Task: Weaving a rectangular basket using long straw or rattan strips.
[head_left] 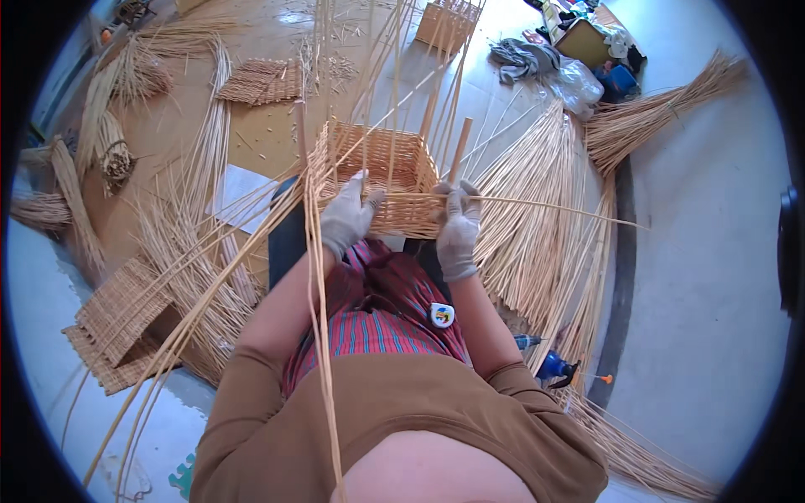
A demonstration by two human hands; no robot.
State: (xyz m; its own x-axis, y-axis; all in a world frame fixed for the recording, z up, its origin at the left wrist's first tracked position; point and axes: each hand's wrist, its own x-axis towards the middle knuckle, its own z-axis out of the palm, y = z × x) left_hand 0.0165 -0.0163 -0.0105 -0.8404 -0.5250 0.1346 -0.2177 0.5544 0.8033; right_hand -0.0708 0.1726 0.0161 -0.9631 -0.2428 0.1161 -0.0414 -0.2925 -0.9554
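Wicker fills your grip: your gloved left hand (pixel 348 220) and right hand (pixel 458 230) both clasp the near rim of the half-woven basket (pixel 377 172) on your lap. Loose willow rods (pixel 537 210) fan rightward; woven panels (pixel 122 306) lie left on the pale floor (pixel 704 251).
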